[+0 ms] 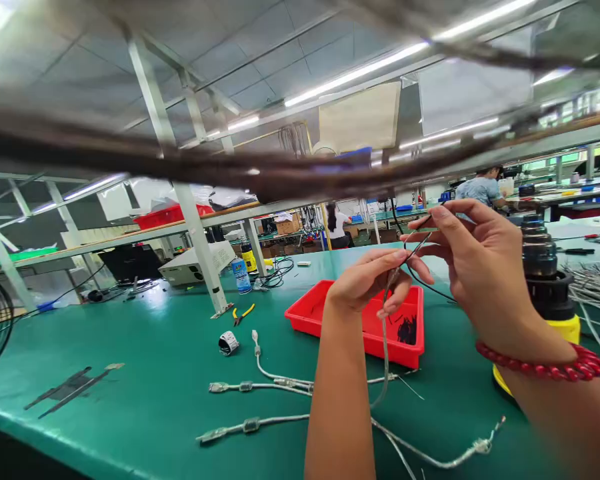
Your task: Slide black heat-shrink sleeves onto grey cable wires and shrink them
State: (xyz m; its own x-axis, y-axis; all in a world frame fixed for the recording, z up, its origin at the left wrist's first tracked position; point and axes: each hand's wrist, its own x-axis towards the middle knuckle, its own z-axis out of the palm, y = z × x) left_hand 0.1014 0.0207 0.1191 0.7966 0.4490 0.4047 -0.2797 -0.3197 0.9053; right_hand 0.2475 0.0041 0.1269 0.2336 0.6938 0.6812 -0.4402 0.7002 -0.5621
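Observation:
My left hand [373,283] is closed on a grey cable [385,340], pinching it near its stripped end, where thin wires [420,245] fan upward. The cable hangs down from my fingers to the bench. Just to the right, my right hand [480,257] pinches a thin dark strand between thumb and forefinger, close to those wires; its exact kind is too small to tell. Below both hands stands a red tray [305,319] holding small black tube pieces [407,330]. More grey cables with clear-covered plugs [219,387] lie on the bench around my left forearm.
Yellow-handled cutters [243,313], a roll of white tape [228,343] and a blue spray can [241,275] stand or lie left of the tray. A black-and-yellow device [550,293] stands by my right wrist, with bundled cables [597,287] beyond. A shelf post [197,247] rises at left.

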